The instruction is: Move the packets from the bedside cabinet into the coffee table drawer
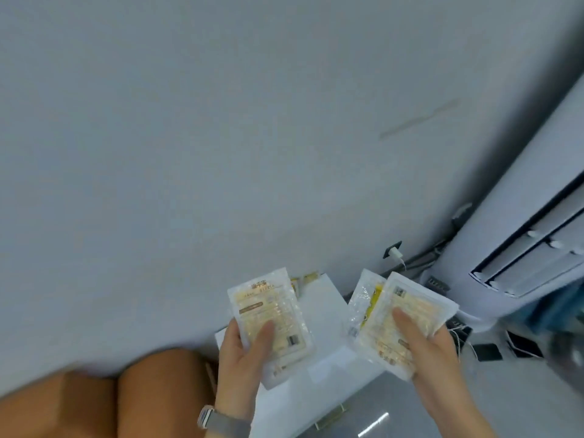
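Note:
My left hand grips a clear packet with pale yellow contents and a printed label, thumb on its front. My right hand holds a small stack of similar packets; one behind shows a bright yellow strip. Both hands hover above the white bedside cabinet, whose top shows between them. A bit of another yellow packet peeks out at the cabinet's far edge. The coffee table drawer is not in view.
A plain grey-white wall fills most of the view. An orange-brown padded headboard lies at the lower left. A tall white floor air conditioner stands at right, with a wall socket, charger and cables beside it. A watch is on my left wrist.

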Demonstrator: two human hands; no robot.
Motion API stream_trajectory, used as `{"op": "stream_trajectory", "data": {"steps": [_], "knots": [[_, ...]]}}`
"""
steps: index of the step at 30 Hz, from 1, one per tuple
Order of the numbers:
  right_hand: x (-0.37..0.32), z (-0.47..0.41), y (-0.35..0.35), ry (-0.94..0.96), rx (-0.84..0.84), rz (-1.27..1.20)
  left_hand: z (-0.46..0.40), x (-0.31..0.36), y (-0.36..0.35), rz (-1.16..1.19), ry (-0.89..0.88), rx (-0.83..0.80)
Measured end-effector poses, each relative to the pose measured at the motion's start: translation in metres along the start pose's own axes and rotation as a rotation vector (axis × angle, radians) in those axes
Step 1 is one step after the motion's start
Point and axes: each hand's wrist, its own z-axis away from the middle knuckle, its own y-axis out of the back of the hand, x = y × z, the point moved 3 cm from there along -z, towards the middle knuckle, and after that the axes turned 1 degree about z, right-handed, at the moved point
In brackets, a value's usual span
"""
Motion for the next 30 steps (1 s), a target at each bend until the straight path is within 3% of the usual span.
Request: {"op": "stream_trajectory", "data": {"steps": [6,18,24,30], "knots": [[-0.063,0.056,0.107,0.142,0.194,-0.089,0.064,0.026,-0.131,-0.07,-0.064,-0.301],[-0.098,0.243,0.364,0.365,0.717,-0.237,0.282,-0.038,-0.355,-0.123,-0.004,-0.914],[-0.078,0.327,0.417,0.441,1.028,-0.345,0.364,-0.062,-0.414,-0.222,0.042,-1.238],[-0.036,0.4,0.407,0.491,1.364,-0.517,0.429,-0.086,-0.431,-0.371,0.097,-1.589]]}}
